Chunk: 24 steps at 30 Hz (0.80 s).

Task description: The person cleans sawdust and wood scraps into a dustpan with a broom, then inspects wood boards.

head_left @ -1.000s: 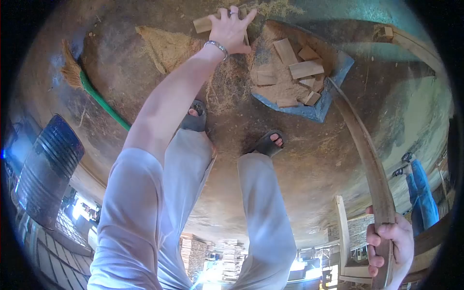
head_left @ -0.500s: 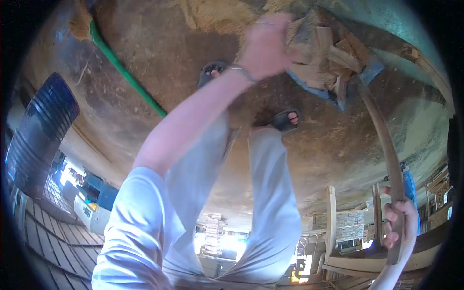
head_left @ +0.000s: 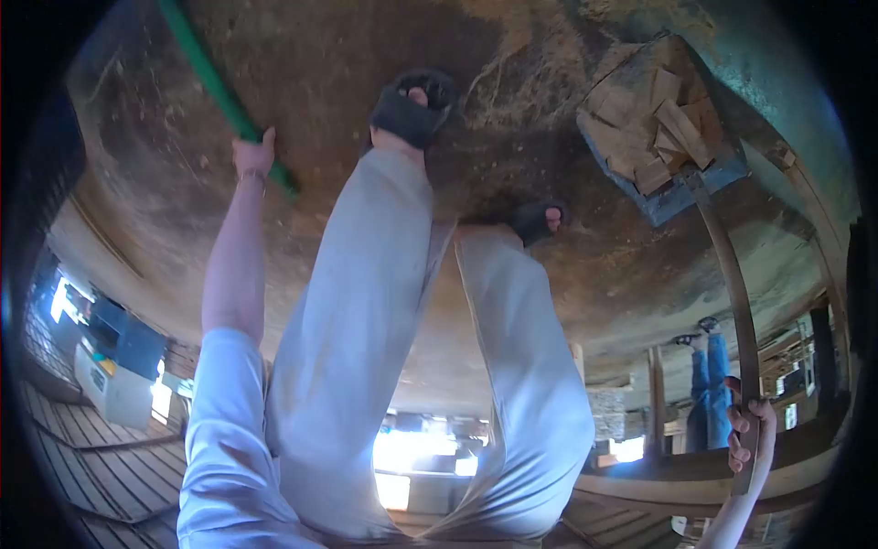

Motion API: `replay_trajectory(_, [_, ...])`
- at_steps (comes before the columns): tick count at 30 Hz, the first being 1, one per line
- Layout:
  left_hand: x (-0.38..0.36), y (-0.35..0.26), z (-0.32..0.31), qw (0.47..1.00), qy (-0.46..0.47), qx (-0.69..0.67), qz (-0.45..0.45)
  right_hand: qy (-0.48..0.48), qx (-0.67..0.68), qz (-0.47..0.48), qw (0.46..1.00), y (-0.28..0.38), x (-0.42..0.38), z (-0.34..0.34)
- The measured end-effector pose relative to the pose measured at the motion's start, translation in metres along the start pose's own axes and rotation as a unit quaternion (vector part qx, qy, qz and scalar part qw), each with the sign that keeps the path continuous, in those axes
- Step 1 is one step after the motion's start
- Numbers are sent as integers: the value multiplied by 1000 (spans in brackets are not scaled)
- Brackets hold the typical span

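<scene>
My left hand [head_left: 253,156] is closed around the green handle [head_left: 212,80] of a broom, near its lower end. The broom's head lies outside the picture. On the right, my right hand [head_left: 754,432] grips the long wooden handle [head_left: 732,274] of a shovel, with fingers wrapped round it. The shovel's blue pan [head_left: 672,205] rests on the floor, loaded with several wood offcuts [head_left: 681,128] and sawdust.
My sandalled feet [head_left: 413,108] stand apart on the stained floor [head_left: 311,110], where sawdust [head_left: 530,69] is scattered. Behind me appear another person's blue-trousered legs [head_left: 710,393], a wooden frame [head_left: 631,489] and a white and blue machine [head_left: 114,384]. A long timber strip [head_left: 817,197] lies beyond the shovel.
My left hand has moved from beside the wood offcuts to the left and taken hold of the broom handle. My right hand keeps its grip on the shovel. The other person's legs now show.
</scene>
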<state>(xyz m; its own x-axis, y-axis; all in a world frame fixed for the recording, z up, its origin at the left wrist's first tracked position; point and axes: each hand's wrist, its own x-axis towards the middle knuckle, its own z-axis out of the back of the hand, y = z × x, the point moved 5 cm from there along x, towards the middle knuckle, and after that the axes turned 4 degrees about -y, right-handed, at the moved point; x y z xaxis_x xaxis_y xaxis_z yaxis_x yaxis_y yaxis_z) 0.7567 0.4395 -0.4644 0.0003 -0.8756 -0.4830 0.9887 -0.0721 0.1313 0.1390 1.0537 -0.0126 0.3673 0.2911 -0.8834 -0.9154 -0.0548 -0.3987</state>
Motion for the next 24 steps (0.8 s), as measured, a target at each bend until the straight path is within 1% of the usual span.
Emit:
replay_trajectory(2, [-15, -46, 5, 999, 23, -21, 37, 1, -31, 6, 1000, 0, -2, -12])
replay_trajectory(4, [-31, -95, 34, 995, -41, -88, 7, -18, -58, 47, 997, 2, -2, -12])
replay_trajectory(5, [-46, -109, 56, 991, -71, -113, -6, -28, -71, 59, 995, 0, -2, -11])
replay_trajectory(6, [-63, -123, 84, 987, -122, -98, -47, -31, -132, 86, 987, -2, 0, -21])
replay_trajectory(7, [-76, -141, 115, 977, -177, -84, -88, -22, -145, 53, 988, -4, -2, -30])
replay_trajectory(8, [-85, -163, 150, 960, -237, -72, -133, -9, -153, 48, 987, -3, -2, -32])
replay_trajectory(10, [-110, -186, 208, 980, -127, -99, -121, 1, -171, 43, 984, -3, -2, -29])
replay_trajectory(13, [-191, -192, 287, 986, 18, -102, -129, -11, -204, 50, 978, -1, -3, -26])
replay_trajectory(15, [-252, -170, 322, 980, 30, -53, -187, -11, -210, 62, 976, -4, -4, -26])
replay_trajectory(16, [-283, -157, 335, 974, 53, -43, -216, 27, -185, 82, 979, -10, -8, -30])
replay_trajectory(17, [-311, -146, 347, 966, 76, -33, -244, 33, -186, 83, 978, -13, -8, -32])
replay_trajectory(19, [-365, -128, 368, 957, 173, -19, -230, 42, -188, 80, 978, -19, -2, -32])
replay_trajectory(21, [-410, -125, 394, 942, 248, 11, -224, 55, -203, 91, 973, -32, 2, -29])
replay_trajectory(22, [-425, -125, 406, 935, 269, 4, -233, 79, -181, 70, 978, -40, 11, -22])
replay_trajectory(23, [-435, -122, 419, 926, 290, -1, -241, 73, -172, 84, 979, -46, 19, -14])
replay_trajectory(24, [-443, -119, 434, 917, 314, -4, -248, 103, -133, 76, 983, -56, 32, -6])
